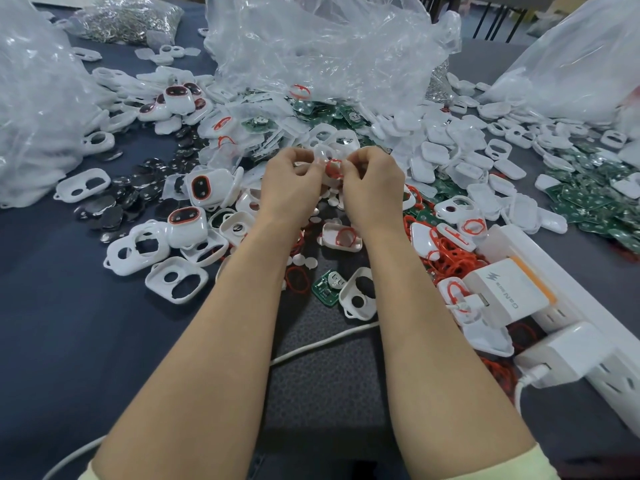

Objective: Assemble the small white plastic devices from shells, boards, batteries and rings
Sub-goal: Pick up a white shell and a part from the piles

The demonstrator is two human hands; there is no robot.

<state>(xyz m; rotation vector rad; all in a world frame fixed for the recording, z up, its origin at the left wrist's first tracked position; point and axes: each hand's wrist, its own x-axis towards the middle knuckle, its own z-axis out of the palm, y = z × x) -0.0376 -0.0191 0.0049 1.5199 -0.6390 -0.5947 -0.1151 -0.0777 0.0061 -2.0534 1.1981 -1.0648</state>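
Pinching a white shell (325, 151) and red ring (334, 169) between curled fingers of left hand (290, 188) and right hand (373, 188), just above the mid-table heap of parts (304, 128), risking the springy ring slipping free and vanishing among loose rings (450, 259)

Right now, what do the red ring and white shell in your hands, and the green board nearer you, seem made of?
Red ring: thin, floppy loop with a dull finish, probably rubber or silicone. White shell: smooth, faintly glossy moulded plastic, slightly see-through; fingers hide part of it. Green board: stiff flat circuit board, green coating, with a shiny metal clip on top.
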